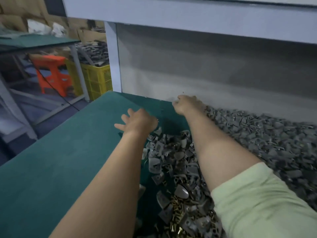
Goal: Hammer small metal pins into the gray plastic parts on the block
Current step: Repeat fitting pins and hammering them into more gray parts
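A large heap of gray plastic parts (267,134) covers the right side of the green table (60,160) and spreads between my forearms (171,160). Small brass pins (178,213) lie among the parts near the bottom. My left hand (137,120) reaches forward over the green surface with fingers spread, holding nothing. My right hand (187,104) stretches to the far edge of the table at the heap's end; its fingers are curled downward and blurred, and what they hold is hidden. No block or hammer is in view.
A gray panel (205,66) rises behind the table under a pale shelf beam (171,12). To the left stand an orange plastic stool (53,74), a yellow crate (97,79) of dark parts, and a second green table (34,42). A black cable (56,93) crosses the floor.
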A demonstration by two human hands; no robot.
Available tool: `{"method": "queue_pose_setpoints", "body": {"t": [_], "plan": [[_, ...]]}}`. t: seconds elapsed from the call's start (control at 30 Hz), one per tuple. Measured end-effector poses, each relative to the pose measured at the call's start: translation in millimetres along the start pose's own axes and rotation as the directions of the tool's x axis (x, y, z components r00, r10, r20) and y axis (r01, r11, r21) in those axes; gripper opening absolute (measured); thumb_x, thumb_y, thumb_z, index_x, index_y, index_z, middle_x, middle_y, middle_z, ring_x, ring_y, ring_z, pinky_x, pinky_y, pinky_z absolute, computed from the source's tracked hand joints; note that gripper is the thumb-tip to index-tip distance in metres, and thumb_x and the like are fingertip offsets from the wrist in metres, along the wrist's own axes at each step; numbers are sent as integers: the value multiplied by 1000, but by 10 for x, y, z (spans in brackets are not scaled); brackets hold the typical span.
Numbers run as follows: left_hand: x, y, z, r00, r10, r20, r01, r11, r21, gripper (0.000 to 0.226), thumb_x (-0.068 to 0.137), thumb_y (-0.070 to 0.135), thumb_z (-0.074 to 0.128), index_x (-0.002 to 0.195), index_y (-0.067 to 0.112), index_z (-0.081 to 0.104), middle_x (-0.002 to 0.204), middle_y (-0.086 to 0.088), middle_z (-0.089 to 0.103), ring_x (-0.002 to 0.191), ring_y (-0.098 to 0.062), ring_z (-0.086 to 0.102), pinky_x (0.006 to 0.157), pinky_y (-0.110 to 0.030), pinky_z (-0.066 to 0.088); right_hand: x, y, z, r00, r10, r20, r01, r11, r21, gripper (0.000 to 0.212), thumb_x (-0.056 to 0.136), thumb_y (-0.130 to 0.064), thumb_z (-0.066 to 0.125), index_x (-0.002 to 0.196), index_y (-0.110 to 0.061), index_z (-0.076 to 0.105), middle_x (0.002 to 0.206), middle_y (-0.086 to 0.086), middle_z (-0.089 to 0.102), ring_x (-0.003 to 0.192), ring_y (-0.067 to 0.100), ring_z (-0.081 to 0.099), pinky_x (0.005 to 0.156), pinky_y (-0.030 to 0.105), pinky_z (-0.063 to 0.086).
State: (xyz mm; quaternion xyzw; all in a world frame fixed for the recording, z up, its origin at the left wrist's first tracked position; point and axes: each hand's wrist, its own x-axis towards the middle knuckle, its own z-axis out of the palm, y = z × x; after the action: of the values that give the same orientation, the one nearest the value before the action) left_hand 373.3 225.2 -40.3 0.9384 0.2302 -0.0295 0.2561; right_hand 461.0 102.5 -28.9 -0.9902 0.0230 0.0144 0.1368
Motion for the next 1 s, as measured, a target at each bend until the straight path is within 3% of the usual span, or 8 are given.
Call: {"method": "queue_pose_setpoints", "body": {"t": [0.13,0.23,0.4,0.5,0.57,0.67,0.9,1.0], "plan": [[64,42,233,995,-32,96,27,998,53,52,93,48,36,139,24,38,154,-9,11,142,-38,1,107,-68,-2,125,45,142,995,71,65,-63,991,-115,51,95,-55,33,141,-35,36,153,15,15,139,43,17,113,57,10],[67,65,274,992,2,126,-10,998,69,51,93,43,33,141,25,34,154,-8,13,142,-38,2,106,-68,-1,30,-36,111,983,-80,163,110,977,-182,47,99,-39,38,139,-16,43,146,16,37,125,33,44,105,43,36],[69,117,122,966,194,172,-198,980,6,28,94,19,39,107,4,59,119,-14,56,104,-32,56,86,-36,47,-222,-49,-430,860,-137,491,91,989,117,23,98,-26,46,115,-23,61,98,1,63,73,15,61,55,25,50],[65,127,92,978,164,126,-158,986,-57,27,93,17,38,109,1,54,124,-19,52,107,-34,52,92,-41,45,-136,36,-405,975,-83,208,36,975,220,31,96,-16,47,125,-10,56,107,8,64,77,20,61,72,31,50],[47,114,140,987,126,99,-119,990,-76,41,93,21,39,132,6,42,142,-19,36,127,-39,37,106,-51,33,-79,54,-156,992,-128,13,124,979,160,43,96,-21,45,138,-19,46,139,12,47,114,30,53,100,38,42],[-34,97,232,985,152,82,-147,987,-68,54,95,21,38,146,22,22,154,-8,16,140,-35,17,113,-55,14,-122,28,225,958,-232,169,223,972,70,48,100,-38,36,147,-36,25,157,7,16,143,33,16,115,49,17],[-280,5,205,933,335,128,-328,942,-78,22,93,12,36,95,9,57,113,-14,60,111,-33,54,97,-40,42,-558,51,86,921,-321,221,309,947,86,36,91,-2,42,116,-10,67,125,9,62,108,25,59,93,29,47],[-513,-140,46,928,318,192,-307,948,-84,32,95,11,36,108,2,64,115,-12,63,95,-23,56,84,-33,45,-965,51,-67,886,-350,304,351,935,56,40,91,2,41,118,-12,66,123,5,64,98,20,61,73,21,47]]}}
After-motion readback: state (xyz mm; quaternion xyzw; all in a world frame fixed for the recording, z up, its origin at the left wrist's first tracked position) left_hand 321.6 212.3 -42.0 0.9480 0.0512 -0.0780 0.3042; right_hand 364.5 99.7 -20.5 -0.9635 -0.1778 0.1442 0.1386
